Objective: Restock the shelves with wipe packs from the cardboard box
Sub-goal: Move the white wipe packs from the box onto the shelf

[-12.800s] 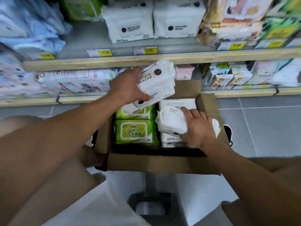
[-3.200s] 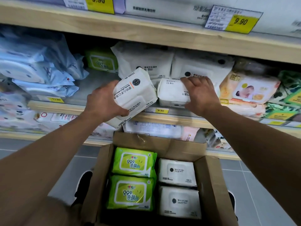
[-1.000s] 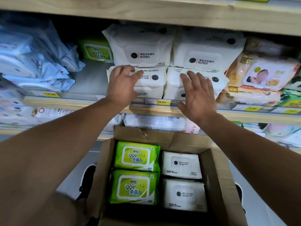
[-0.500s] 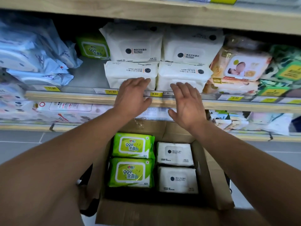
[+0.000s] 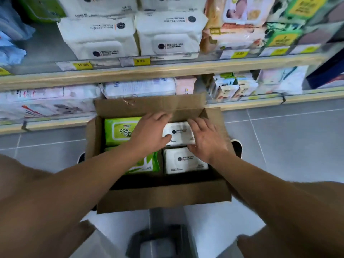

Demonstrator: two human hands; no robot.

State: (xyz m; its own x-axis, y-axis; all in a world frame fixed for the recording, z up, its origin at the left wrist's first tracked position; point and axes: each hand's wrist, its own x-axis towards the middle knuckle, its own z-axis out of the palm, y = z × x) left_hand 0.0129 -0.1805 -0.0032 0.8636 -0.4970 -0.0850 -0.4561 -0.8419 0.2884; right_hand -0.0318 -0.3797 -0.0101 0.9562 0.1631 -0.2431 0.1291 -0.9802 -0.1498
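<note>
Both hands are lowered into the cardboard box (image 5: 163, 197), left hand (image 5: 150, 133) and right hand (image 5: 207, 140) spread and flanking the far white wipe pack (image 5: 178, 133), thumbs touching it, apparently so that it can be lifted shelfward.

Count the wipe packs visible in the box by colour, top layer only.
Green packs: 2
White packs: 2
Total: 4, all in the cardboard box. The left hand partly covers both green packs.
</note>
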